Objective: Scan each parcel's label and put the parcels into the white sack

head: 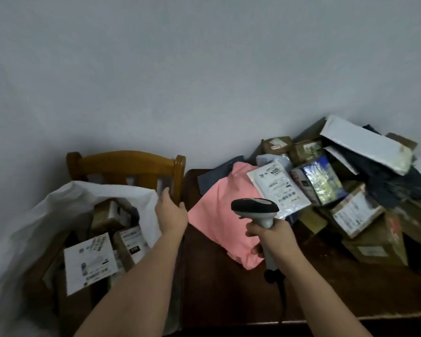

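At far left the white sack [58, 205], cut off by the frame, holds labelled parcels [90, 263] with blurred print. The left hand [170, 212] hovers at its rim, fingers relaxed, empty. The right hand [270, 235] grips the scanner [255, 209], handle upright, head pointing left, before a pink mailer [219, 215] and heaped boxes [355, 210] on the table [229, 300].

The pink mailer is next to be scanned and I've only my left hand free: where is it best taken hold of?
Probably by its near left edge. The pink mailer lies flat and soft on the table, and that edge is bare and closest to the open left hand. Its far right corner sits under the white-labelled pouch, so lifting there would disturb the pile. The right hand holds the scanner.
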